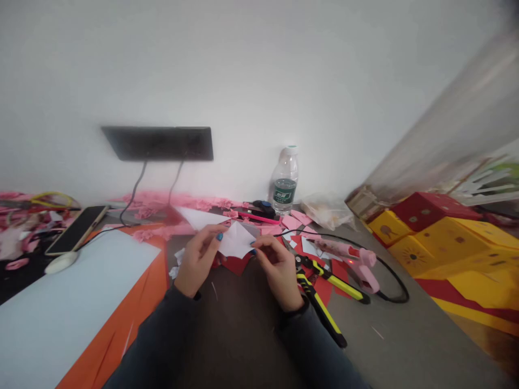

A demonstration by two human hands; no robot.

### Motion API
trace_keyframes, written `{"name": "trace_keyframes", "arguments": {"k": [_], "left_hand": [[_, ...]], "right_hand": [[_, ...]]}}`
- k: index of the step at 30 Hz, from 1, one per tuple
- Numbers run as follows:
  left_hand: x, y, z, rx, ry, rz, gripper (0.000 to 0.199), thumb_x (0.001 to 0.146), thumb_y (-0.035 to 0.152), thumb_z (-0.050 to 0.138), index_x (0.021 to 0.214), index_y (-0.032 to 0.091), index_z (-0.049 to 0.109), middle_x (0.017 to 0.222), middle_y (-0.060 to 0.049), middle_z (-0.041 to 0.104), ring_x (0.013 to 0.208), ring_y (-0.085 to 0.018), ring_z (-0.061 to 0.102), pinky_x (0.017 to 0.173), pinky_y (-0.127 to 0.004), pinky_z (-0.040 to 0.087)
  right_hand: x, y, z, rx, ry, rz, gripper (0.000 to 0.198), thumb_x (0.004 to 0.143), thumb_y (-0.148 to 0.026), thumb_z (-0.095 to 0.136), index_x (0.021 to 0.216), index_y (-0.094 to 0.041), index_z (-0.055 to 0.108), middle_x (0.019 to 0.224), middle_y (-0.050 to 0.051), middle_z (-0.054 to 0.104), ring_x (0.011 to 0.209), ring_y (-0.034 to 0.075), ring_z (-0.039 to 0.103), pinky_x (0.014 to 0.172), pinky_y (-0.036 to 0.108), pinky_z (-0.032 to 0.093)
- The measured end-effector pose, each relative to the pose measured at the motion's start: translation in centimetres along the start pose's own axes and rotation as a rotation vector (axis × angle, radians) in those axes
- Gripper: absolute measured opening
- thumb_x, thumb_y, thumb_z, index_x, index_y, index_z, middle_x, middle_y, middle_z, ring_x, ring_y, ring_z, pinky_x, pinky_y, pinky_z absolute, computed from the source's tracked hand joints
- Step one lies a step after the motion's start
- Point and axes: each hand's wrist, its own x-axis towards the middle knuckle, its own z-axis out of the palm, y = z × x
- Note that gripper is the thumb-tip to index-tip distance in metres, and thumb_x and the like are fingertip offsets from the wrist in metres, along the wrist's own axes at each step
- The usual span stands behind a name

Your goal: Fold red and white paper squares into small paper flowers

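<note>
Above the grey table, a small piece of white paper (236, 241) with pointed, curved edges is held between both hands. My left hand (199, 258) pinches its left side, thumb on top. At its right edge, the thumb and fingertips of my right hand (278, 266) are closed on the paper. A red paper piece (236, 265) shows just below the white one; I cannot tell whether it touches my fingers. Pliers (324, 286) with yellow and black handles lie beside my right wrist, on red paper scraps (321, 286).
A pink glue gun (352, 262) with a black cord lies right. Behind stand a water bottle (285, 183) and a plastic bag (328, 209). Large white sheets (89, 302) over orange paper (133, 302), a phone (79, 229) and a mouse (61, 263) lie left. Yellow and red boxes (446, 243) stand far right.
</note>
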Motion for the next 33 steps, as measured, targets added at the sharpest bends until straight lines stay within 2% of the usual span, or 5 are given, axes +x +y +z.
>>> {"name": "trace_keyframes", "arguments": {"k": [7, 12, 18, 26, 33], "left_hand": [[-0.1, -0.3, 0.4, -0.112, -0.122, 0.074, 0.014, 0.074, 0.018, 0.072, 0.087, 0.017, 0.069, 0.092, -0.005, 0.068, 0.084, -0.017, 0.068, 0.073, -0.024, 0.056], [0.0, -0.5, 0.6, -0.130, -0.071, -0.047, 0.010, 0.077, 0.022, 0.068, 0.086, 0.016, 0.068, 0.075, -0.001, 0.067, 0.059, -0.013, 0.065, 0.058, -0.022, 0.055], [-0.1, -0.6, 1.2, -0.149, -0.014, -0.048, 0.010, 0.076, 0.021, 0.066, 0.085, 0.016, 0.068, 0.078, -0.001, 0.066, 0.059, -0.013, 0.065, 0.059, -0.024, 0.056], [-0.1, -0.4, 0.9, 0.033, -0.086, 0.201, 0.014, 0.082, 0.013, 0.058, 0.088, 0.018, 0.070, 0.094, -0.006, 0.062, 0.092, -0.018, 0.063, 0.075, -0.025, 0.053], [-0.1, 0.0, 0.8, 0.060, -0.246, 0.215, 0.028, 0.081, 0.004, 0.050, 0.092, 0.017, 0.072, 0.090, -0.005, 0.058, 0.087, -0.016, 0.060, 0.077, -0.025, 0.049]], "right_hand": [[0.3, 0.1, -0.4, 0.143, 0.105, 0.089, 0.014, 0.081, -0.034, 0.071, 0.082, -0.022, 0.067, 0.081, 0.003, 0.068, 0.076, 0.019, 0.064, 0.071, 0.031, 0.052], [0.3, 0.3, -0.1, 0.292, 0.085, 0.106, 0.015, 0.079, -0.034, 0.075, 0.085, -0.022, 0.068, 0.082, 0.002, 0.067, 0.076, 0.017, 0.063, 0.070, 0.029, 0.052], [0.3, 0.7, 0.7, 0.547, 0.073, 0.330, 0.030, 0.067, -0.035, 0.085, 0.088, -0.022, 0.067, 0.078, 0.000, 0.069, 0.071, 0.015, 0.063, 0.067, 0.026, 0.050], [0.2, 0.9, 0.5, 0.434, 0.069, 0.344, 0.021, 0.065, -0.037, 0.084, 0.069, -0.020, 0.072, 0.072, -0.001, 0.069, 0.066, 0.014, 0.058, 0.066, 0.026, 0.046], [0.1, 1.1, 0.4, 0.388, 0.055, 0.336, 0.018, 0.070, -0.038, 0.079, 0.076, -0.021, 0.075, 0.069, 0.000, 0.070, 0.067, 0.016, 0.060, 0.069, 0.028, 0.046]]}}
